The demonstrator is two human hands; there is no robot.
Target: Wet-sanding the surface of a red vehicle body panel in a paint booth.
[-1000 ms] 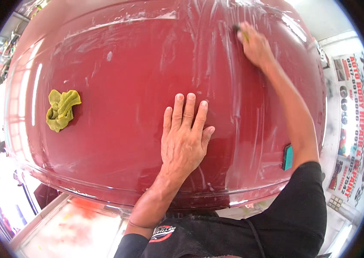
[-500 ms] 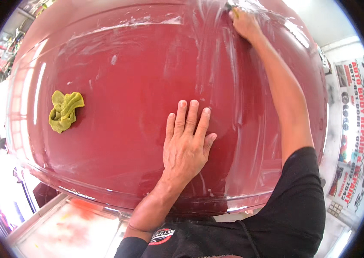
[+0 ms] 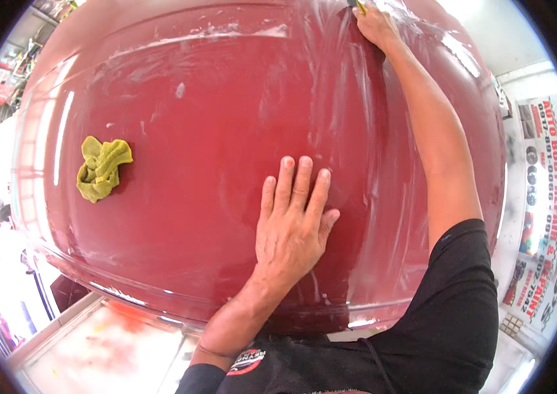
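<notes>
A broad, glossy red car panel (image 3: 193, 151) fills most of the view, wet and marked with whitish streaks. My left hand (image 3: 291, 233) lies flat on it near the middle, fingers stretched out, holding nothing. At the top edge, my right hand (image 3: 378, 27) reaches far across the panel, its fingers closed around a small dark-and-yellow thing (image 3: 359, 7). The picture's edge cuts that thing off, so its kind cannot be made out. A crumpled yellow-green cloth (image 3: 103, 169) rests on the panel to the left, apart from both hands.
Below the panel's near edge at lower left is a pale board (image 3: 111, 345) with red-orange stains. A printed banner (image 3: 544, 197) hangs along the right wall. Cluttered shelving (image 3: 22, 69) stands at the far left, with bright white glare beneath it.
My right hand has shifted slightly up, toward the panel's far side, with the thing it holds. The left hand remains flat on the panel; the whole view has shifted a little.
</notes>
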